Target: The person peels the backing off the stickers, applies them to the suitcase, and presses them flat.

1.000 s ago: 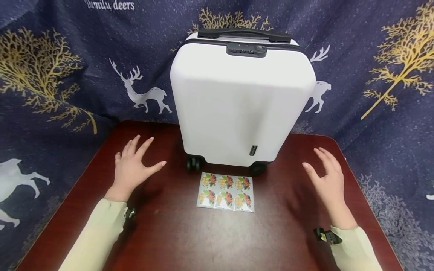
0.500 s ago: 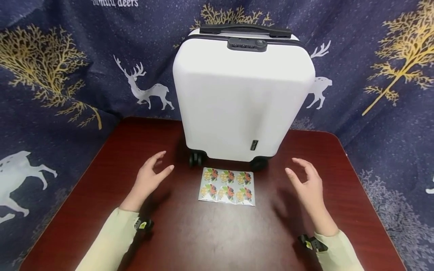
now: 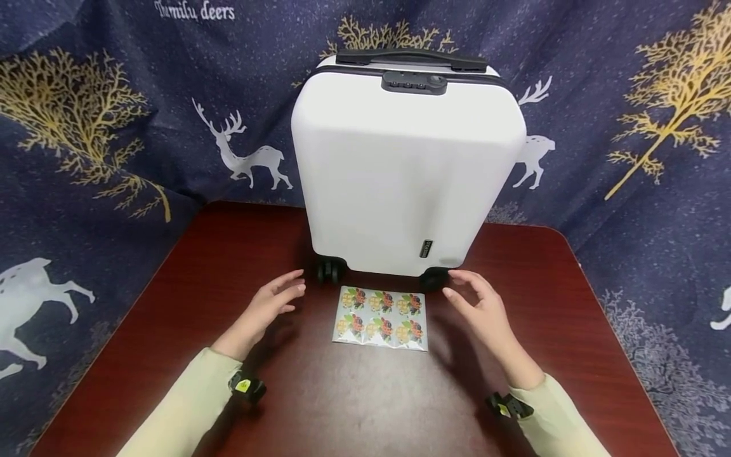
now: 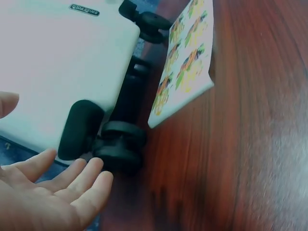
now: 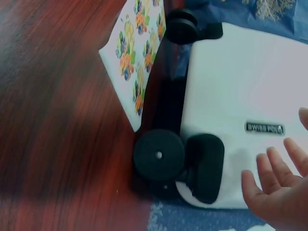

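Six fruit prints (image 3: 381, 302) are carried by one shiny rectangular sheet (image 3: 365, 315), set on the wood-grained table (image 3: 354, 406) between left hand (image 3: 265, 311) and right hand (image 3: 484, 312), both held with thumb and fingers parted. Behind it, one smooth white suitcase (image 3: 402, 171) is seen.

Toward the far end of the table (image 3: 342, 406), your suitcase (image 3: 400, 190) is standing upright, with the deer-print tapestry (image 3: 577, 114) hanging behind it. The carry handle (image 3: 411, 58) is sitting on its top, the combination lock (image 3: 414, 83) just before that. A nameplate (image 3: 426, 248) is sitting low on the front, right of centre. Before the suitcase, nearer you, the fruit-sticker sheet (image 3: 381, 318) is lying on the tabletop. Your left hand (image 3: 263, 312) is hovering left of the sheet, near the left wheel (image 3: 328, 270); your right hand (image 3: 481, 312) is hovering right of it, near the right wheel (image 3: 434, 279).
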The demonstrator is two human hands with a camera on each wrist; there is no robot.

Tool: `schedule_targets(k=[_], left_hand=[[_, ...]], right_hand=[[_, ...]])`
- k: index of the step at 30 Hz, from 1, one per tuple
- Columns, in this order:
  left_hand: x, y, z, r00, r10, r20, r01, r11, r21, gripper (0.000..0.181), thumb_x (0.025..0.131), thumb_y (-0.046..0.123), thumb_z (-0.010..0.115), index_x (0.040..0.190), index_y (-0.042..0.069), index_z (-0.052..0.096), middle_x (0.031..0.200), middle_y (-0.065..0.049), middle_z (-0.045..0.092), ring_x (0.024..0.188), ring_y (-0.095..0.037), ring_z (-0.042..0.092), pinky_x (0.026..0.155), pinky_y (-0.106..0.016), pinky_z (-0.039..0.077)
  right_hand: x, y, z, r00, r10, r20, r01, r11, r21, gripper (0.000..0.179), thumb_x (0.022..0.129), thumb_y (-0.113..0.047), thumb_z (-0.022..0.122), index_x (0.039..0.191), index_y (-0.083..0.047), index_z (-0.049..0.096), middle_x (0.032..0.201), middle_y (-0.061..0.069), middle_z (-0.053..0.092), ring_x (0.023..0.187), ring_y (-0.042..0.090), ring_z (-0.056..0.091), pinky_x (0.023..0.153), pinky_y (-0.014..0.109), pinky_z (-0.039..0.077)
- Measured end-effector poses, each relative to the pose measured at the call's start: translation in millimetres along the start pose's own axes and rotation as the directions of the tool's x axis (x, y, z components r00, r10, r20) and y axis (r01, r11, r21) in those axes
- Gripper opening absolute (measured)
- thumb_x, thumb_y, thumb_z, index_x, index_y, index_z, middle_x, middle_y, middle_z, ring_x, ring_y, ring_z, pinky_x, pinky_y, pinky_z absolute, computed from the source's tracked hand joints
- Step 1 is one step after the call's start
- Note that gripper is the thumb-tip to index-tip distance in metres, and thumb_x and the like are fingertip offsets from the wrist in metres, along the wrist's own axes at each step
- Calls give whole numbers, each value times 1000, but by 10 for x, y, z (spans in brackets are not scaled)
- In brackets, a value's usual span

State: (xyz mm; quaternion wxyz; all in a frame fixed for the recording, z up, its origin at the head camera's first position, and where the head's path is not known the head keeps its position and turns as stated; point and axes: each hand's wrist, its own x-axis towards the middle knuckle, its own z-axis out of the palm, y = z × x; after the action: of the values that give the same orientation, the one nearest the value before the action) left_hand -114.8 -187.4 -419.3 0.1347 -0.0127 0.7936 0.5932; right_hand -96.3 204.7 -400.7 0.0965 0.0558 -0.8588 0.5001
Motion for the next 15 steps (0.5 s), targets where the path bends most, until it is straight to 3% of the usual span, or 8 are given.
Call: schedule_targets(k=[5, 10, 15], left_hand=[[68, -11, 62, 995, -45, 91, 51, 996, -71, 60, 107, 24, 49, 158, 0, 30, 158, -30, 40, 144, -43, 47, 114, -46, 52], [110, -34, 100, 983, -83, 166, 105, 986, -129, 59, 108, 24, 45, 159, 0, 27, 161, -30, 35, 146, -44, 44, 116, -47, 49], [144, -40, 110, 973, -101, 208, 142, 971, -192, 61, 108, 26, 43, 160, 0, 26, 163, -30, 31, 148, -43, 40, 118, -46, 47]], right_hand=[[111, -47, 74, 987, 47, 156, -55, 998, 43, 40, 98, -14, 69, 135, -2, 61, 129, 24, 66, 104, 0, 64, 84, 9, 54], [206, -100, 164, 966, 65, 252, -79, 996, 43, 43, 99, -17, 67, 138, 0, 59, 135, 25, 63, 113, 32, 68, 84, 15, 56], [289, -103, 273, 948, 69, 310, -83, 996, 31, 43, 99, -17, 66, 138, 0, 59, 137, 26, 62, 114, 37, 67, 81, 18, 57]])
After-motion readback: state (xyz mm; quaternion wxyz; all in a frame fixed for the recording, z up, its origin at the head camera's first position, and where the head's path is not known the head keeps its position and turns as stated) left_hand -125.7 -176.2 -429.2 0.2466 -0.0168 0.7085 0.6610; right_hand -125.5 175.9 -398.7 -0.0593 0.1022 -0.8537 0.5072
